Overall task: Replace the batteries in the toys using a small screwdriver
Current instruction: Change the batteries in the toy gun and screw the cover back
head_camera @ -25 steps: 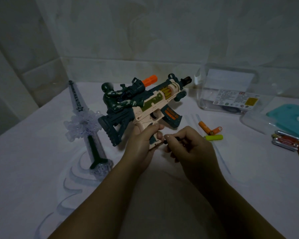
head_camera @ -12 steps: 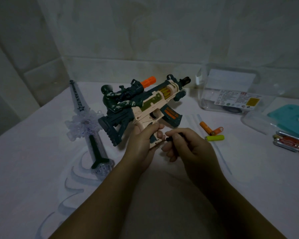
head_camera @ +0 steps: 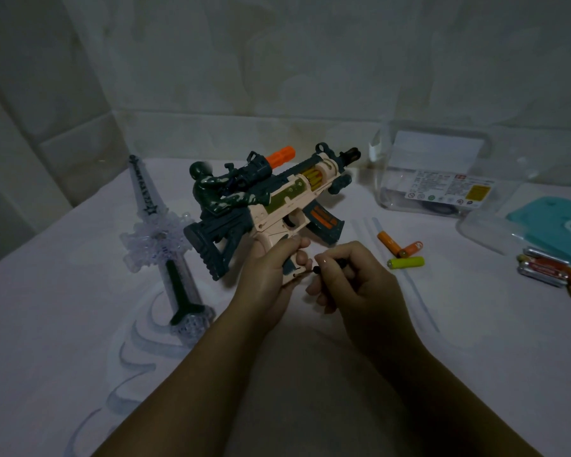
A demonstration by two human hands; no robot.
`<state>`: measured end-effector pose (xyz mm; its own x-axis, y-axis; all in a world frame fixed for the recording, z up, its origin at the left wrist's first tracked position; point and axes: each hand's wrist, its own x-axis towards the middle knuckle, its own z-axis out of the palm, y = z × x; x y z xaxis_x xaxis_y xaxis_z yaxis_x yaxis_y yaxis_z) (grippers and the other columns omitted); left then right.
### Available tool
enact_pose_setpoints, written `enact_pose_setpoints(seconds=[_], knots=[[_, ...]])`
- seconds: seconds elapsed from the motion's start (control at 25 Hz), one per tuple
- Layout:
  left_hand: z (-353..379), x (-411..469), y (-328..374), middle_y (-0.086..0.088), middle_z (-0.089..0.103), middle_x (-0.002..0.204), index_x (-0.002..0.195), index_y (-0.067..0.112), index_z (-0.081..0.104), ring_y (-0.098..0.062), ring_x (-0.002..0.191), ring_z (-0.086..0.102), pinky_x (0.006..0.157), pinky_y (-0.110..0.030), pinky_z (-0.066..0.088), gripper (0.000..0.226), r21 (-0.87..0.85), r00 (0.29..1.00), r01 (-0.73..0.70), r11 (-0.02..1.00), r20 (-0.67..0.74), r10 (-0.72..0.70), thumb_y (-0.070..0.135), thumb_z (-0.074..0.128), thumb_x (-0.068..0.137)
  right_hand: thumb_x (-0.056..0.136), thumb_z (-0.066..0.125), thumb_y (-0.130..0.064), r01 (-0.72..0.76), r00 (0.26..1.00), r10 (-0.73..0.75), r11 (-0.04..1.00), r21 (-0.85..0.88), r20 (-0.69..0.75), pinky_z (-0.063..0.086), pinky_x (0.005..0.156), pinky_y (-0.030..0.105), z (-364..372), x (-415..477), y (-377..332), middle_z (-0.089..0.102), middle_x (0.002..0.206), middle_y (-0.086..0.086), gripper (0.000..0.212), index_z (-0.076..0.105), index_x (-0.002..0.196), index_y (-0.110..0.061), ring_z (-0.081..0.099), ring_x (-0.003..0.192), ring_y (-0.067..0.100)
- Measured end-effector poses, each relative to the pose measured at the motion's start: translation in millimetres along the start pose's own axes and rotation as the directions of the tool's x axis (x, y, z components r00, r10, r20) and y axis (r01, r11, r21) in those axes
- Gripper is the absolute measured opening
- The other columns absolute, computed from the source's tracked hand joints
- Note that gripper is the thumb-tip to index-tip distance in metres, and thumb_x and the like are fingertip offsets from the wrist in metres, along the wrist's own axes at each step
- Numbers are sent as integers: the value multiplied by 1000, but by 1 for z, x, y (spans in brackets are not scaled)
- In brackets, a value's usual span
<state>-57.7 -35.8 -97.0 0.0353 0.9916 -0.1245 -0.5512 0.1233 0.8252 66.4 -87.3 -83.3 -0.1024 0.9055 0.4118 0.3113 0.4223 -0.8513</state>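
Surface: pale cloth-covered table point(head_camera: 63, 324) with faint swirl marks, set against a dim tiled wall point(head_camera: 277, 61).
Toy gun: pink and dark green toy gun point(head_camera: 287, 199) held up off the cloth, muzzle pointing up and to the right.
Left hand: left hand point(head_camera: 271, 275) grasps the gun's grip from below.
Right hand: right hand point(head_camera: 353, 278) pinches a small screwdriver point(head_camera: 327, 266) — its tip meets the bottom of the grip.
Around: a soldier figure point(head_camera: 218, 196) with an orange-tipped launcher stands just behind the gun; a clear toy sword point(head_camera: 165, 242) lies to the left.
Batteries: three loose batteries point(head_camera: 401, 252) — two orange, one yellow-green — lie right of the hands; a shrink-wrapped battery pack point(head_camera: 544, 270) lies further right.
Containers: a clear plastic box point(head_camera: 442, 169) holds labelled paper and something dark I cannot make out; a teal lid point(head_camera: 554, 225) sits beside it.
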Motion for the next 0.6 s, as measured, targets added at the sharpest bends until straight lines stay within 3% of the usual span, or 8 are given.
enact_pose_setpoints(seconds=[0.24, 0.4, 0.6], knots=[[-4, 4, -2, -1, 69, 85, 131, 12, 49, -28, 97, 56, 75, -39, 54, 40, -1, 1000, -2, 1000, -17, 2, 2, 57, 94, 89, 37, -45, -5, 996, 0, 998, 59, 87, 53, 57, 23, -1, 0, 0, 65, 78, -4, 22, 56, 95, -35, 62, 65, 9], [-4, 1, -1, 1, 69, 81, 129, 12, 49, -24, 90, 56, 71, -34, 55, 37, 10, 1000, -8, 1000, 4, 8, 2, 56, 94, 95, 38, -29, 1, 999, -2, 1000, 18, 52, 53, 56, 24, -1, 2, 1, 65, 73, -4, 19, 54, 91, -39, 63, 63, 10], [-4, 2, -1, -1, 66, 86, 124, 14, 51, -23, 88, 57, 71, -35, 55, 33, 11, 1000, -10, 1000, 0, 10, 1, 56, 94, 92, 42, -29, 13, 1000, -13, 1000, -22, -2, 53, 54, 22, 1, 0, -2, 65, 71, -5, 15, 52, 88, -40, 63, 60, 8]])
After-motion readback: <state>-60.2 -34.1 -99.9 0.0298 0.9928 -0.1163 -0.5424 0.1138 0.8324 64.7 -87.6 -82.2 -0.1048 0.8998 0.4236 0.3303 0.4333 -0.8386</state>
